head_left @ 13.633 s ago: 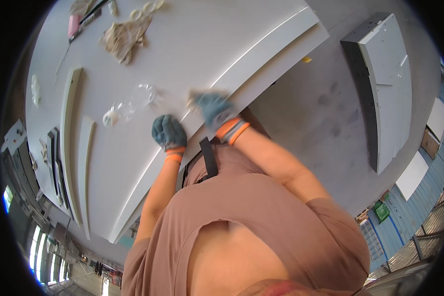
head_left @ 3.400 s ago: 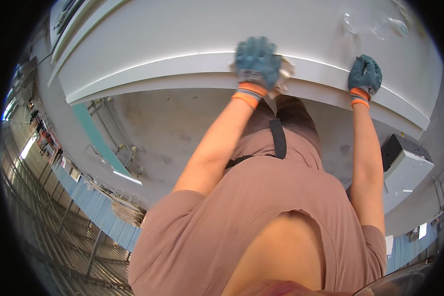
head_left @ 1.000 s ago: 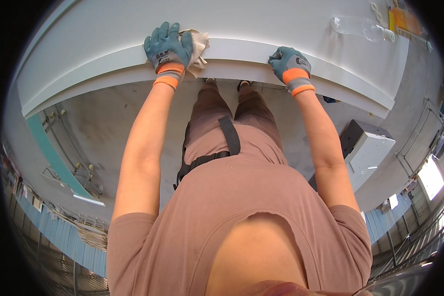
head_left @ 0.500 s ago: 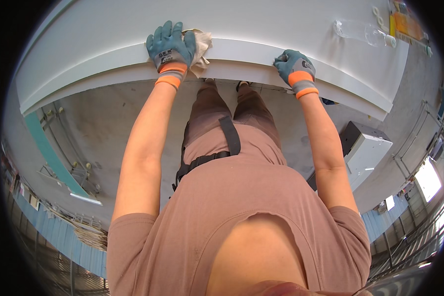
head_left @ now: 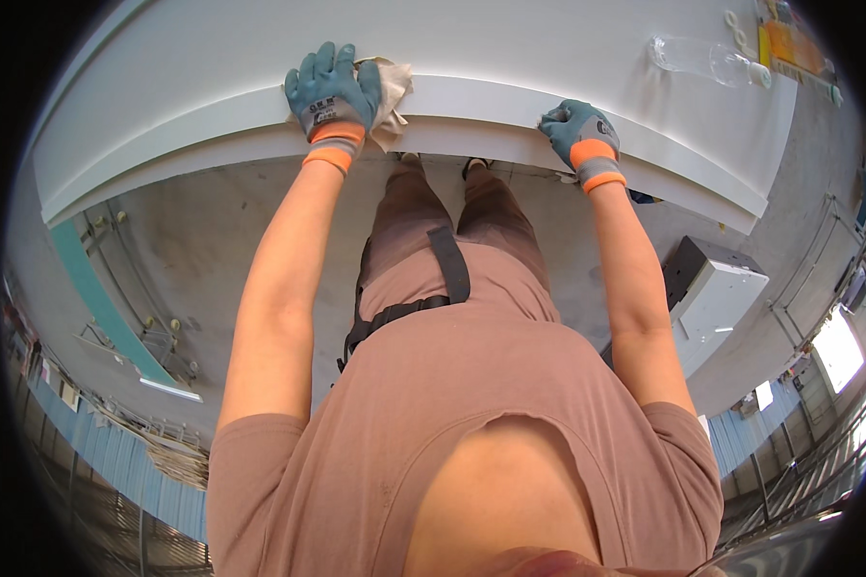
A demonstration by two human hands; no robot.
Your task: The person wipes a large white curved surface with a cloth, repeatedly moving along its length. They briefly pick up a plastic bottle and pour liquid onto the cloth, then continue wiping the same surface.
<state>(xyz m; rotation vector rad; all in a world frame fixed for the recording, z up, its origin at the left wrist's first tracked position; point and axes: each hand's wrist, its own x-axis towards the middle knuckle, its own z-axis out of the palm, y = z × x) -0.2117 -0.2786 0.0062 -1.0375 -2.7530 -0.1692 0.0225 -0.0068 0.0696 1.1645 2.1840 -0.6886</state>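
A long white panel (head_left: 471,94) with a raised front edge stretches across in front of me. My left hand (head_left: 332,94), in a blue-grey glove with an orange cuff, lies flat on that edge with its fingers stretched out. A crumpled beige cloth (head_left: 393,94) sticks out from beside and partly beneath its palm. Farther right along the same edge, my right hand (head_left: 582,132) wears a matching glove. Its fingers are curled closed against the panel; a small greyish bit shows at the fingertips, too small to name.
On the panel's far right lie a clear plastic bottle (head_left: 702,60) on its side, white rings (head_left: 738,29) and an orange item (head_left: 799,48). A grey-and-black box (head_left: 712,288) stands on the floor to the right. A teal strip (head_left: 106,298) and wheeled metal frames are at left.
My right hand has slid slightly to the right along the edge, still closed. The left hand and the cloth have hardly moved.
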